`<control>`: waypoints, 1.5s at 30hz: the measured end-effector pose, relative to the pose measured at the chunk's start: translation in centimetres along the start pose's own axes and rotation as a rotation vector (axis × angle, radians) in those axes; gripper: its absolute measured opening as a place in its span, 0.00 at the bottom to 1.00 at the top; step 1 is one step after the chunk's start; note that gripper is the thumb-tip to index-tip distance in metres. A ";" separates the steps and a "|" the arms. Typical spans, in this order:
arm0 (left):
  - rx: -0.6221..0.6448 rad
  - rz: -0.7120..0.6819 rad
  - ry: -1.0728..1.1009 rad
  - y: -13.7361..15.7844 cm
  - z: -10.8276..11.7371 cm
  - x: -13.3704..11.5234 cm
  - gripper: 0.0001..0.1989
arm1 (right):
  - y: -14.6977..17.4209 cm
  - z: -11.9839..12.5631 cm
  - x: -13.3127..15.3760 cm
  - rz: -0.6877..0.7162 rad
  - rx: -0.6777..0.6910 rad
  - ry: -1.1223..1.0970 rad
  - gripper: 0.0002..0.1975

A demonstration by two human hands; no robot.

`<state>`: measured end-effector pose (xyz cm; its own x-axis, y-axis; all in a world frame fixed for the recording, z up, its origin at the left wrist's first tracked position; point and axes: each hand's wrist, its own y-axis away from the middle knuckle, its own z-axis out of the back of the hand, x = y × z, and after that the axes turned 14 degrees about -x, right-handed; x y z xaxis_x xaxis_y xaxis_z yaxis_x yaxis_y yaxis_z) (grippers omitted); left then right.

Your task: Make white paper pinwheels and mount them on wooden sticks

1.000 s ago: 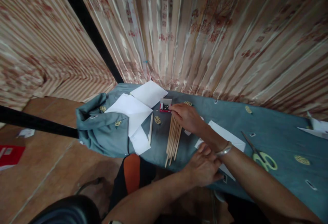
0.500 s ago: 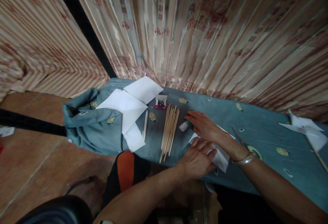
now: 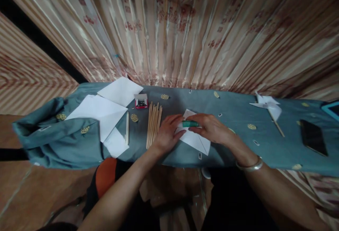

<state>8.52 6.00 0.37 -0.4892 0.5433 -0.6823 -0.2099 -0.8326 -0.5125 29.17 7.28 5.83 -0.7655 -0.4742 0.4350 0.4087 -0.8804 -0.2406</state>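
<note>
A green glue stick (image 3: 190, 123) lies level between my two hands, just above a white folded paper square (image 3: 197, 142). My right hand (image 3: 210, 127) grips its green body between thumb and fingers. At the other end, the fingers of my left hand (image 3: 168, 132) close around the tip, where the white cap is hidden from sight. Diagonal crease lines mark the paper, which rests on the cloth under both hands. Close to my left hand lies a bundle of thin wooden sticks (image 3: 153, 123).
Loose white sheets (image 3: 106, 109), a white pen-like stick (image 3: 127, 128) and a small red box of pins (image 3: 141, 101) are on the left. Rightward lie a paper pinwheel (image 3: 268, 105) and a dark phone (image 3: 314, 137). A blue-green cloth (image 3: 238, 146) covers the table; a curtain (image 3: 169, 30) hangs behind.
My right hand has picked up the glue stick from the cloth and brought it over the paper. My left hand has left the paper and taken the stick's other end. The view has swung right.
</note>
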 end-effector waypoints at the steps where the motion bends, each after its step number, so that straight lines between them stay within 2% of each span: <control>1: 0.017 0.055 0.055 0.1 -0.3 0.2 0.18 | 0.4 0.1 0.0 -0.061 0.001 -0.087 0.11; 4: 0.036 0.211 0.186 0.3 -1.3 0.4 0.14 | 1.1 -0.2 -0.6 -0.296 -0.054 -0.454 0.14; 7: 0.037 0.395 0.325 0.3 -2.1 0.2 0.16 | 1.7 -1.3 -1.4 -0.533 -0.114 -0.911 0.17; 10: 0.052 0.523 0.423 0.3 -2.6 -0.1 0.17 | 2.2 -3.0 -1.4 -0.663 -0.161 -1.160 0.17; 15: 0.083 0.607 0.465 0.3 -2.6 -0.5 0.20 | 2.5 -4.8 -1.1 -0.798 -0.284 -1.251 0.18; 20: 0.045 0.683 0.474 0.2 -2.5 0.0 0.18 | 2.7 -4.0 -2.0 -0.960 -0.412 -1.318 0.19; 23: 0.013 0.746 0.546 0.3 -2.8 0.2 0.20 | 2.8 -3.6 -2.0 -1.019 -0.419 -1.372 0.18; 25: 0.009 0.794 0.612 0.4 -3.1 0.1 0.25 | 2.8 -3.8 -1.6 -1.015 -0.402 -1.390 0.18; 27: 0.022 0.814 0.639 0.6 -3.4 0.0 0.25 | 2.7 -4.2 -1.1 -0.995 -0.377 -1.393 0.19; 30: 0.024 0.787 0.596 0.5 -3.2 0.1 0.19 | 2.6 -4.3 -1.1 -0.982 -0.426 -1.383 0.18; 32: 0.001 0.709 0.494 0.4 -2.7 0.4 0.19 | 2.7 -4.0 -1.8 -0.986 -0.506 -1.356 0.17; 34: -0.016 0.546 0.302 0.2 -2.1 1.0 0.17 | 3.0 -3.4 -2.6 -0.977 -0.575 -1.288 0.17; 36: -0.014 0.325 0.082 0.0 -1.6 1.6 0.15 | 3.5 -2.9 -3.4 -0.949 -0.616 -1.178 0.17; 39: 0.006 0.080 -0.126 0.0 -1.3 2.4 0.15 | 4.2 -2.8 -3.9 -0.940 -0.611 -1.039 0.18; 41: 0.024 0.006 -0.209 0.1 -1.4 2.7 0.16 | 4.5 -3.0 -4.0 -0.952 -0.578 -0.988 0.19; 45: 0.031 -0.028 -0.306 0.2 -1.6 3.1 0.22 | 4.8 -3.5 -4.1 -0.954 -0.571 -0.931 0.19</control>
<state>8.28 7.69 -2.72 -0.7141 0.5125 -0.4769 -0.2503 -0.8231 -0.5097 32.52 5.01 -0.20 0.0570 0.2517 0.9661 -0.4824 -0.8403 0.2474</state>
